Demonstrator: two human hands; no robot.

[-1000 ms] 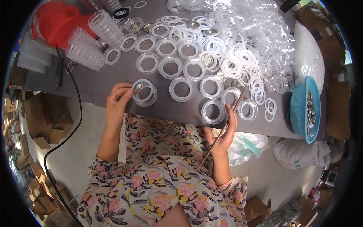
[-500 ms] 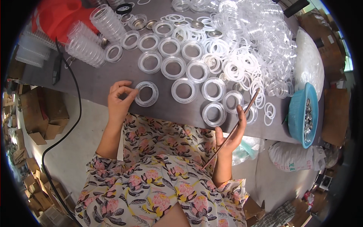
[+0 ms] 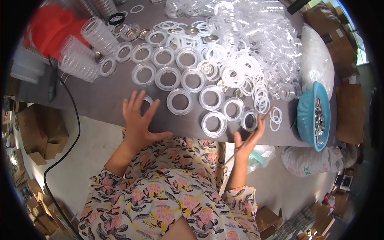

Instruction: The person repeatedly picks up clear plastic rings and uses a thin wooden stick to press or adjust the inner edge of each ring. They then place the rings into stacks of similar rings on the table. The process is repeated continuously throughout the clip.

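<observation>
My left hand (image 3: 141, 120) is spread over the table's near edge, fingers apart and holding nothing. It partly hides a clear round plastic case (image 3: 149, 99) behind its fingers. In my right hand (image 3: 249, 141) a thin brown stick (image 3: 231, 159) slants across the palm, blurred by motion; the thumb stands up beside it. Just past that hand is another clear round case (image 3: 243, 122) with a white ring in it. Several more such cases, one of them marked here (image 3: 189, 102), lie flat in loose rows between and beyond my hands.
White rings (image 3: 234, 74) lie heaped beside a large pile of clear plastic discs (image 3: 272, 44). At the right edge a blue basket (image 3: 304, 120) contains small metal pieces. Stacked clear cases (image 3: 78, 66) and a red bag (image 3: 50, 28) are far left. A black cable (image 3: 76, 106) hangs over the edge.
My left hand has gone from a pinch at the near-left case to spread fingers, turning and moving right across it. My right hand still has the stick. The whole view has shifted slightly.
</observation>
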